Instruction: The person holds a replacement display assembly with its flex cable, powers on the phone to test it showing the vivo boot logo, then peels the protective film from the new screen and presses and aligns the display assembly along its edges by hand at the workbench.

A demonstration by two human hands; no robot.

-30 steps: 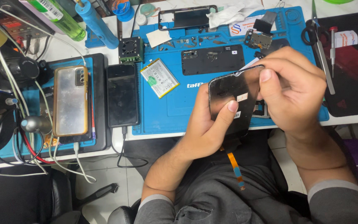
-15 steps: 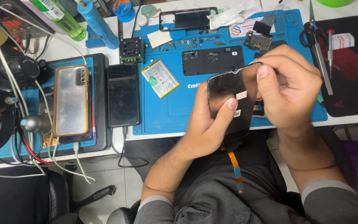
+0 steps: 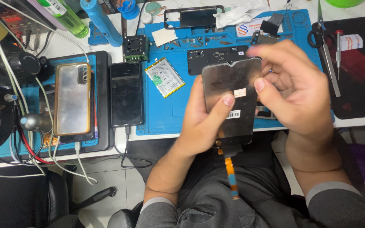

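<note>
The left hand (image 3: 203, 122) grips a detached phone display panel (image 3: 233, 101) from its left edge, thumb pressed across the dark back face near two small stickers, holding it upright above the near edge of the blue repair mat (image 3: 170, 114). The right hand (image 3: 292, 93) closes on the panel's right edge and upper corner, thumb on the back, fingers partly blurred, so whether it pinches a film or only the glass is unclear. An orange flex cable (image 3: 231, 173) hangs loose from the panel's bottom over the lap. The likely risks, as I judge them: the thin panel is supported only at its edges, so twisting pressure from both hands could crack it, and the dangling flex could snag on clothing or crease at its root. On the mat lie a phone battery (image 3: 164, 77), a black back cover (image 3: 216, 57) and a bare phone frame (image 3: 195, 17); two phones (image 3: 125, 93) rest to the left.
</note>
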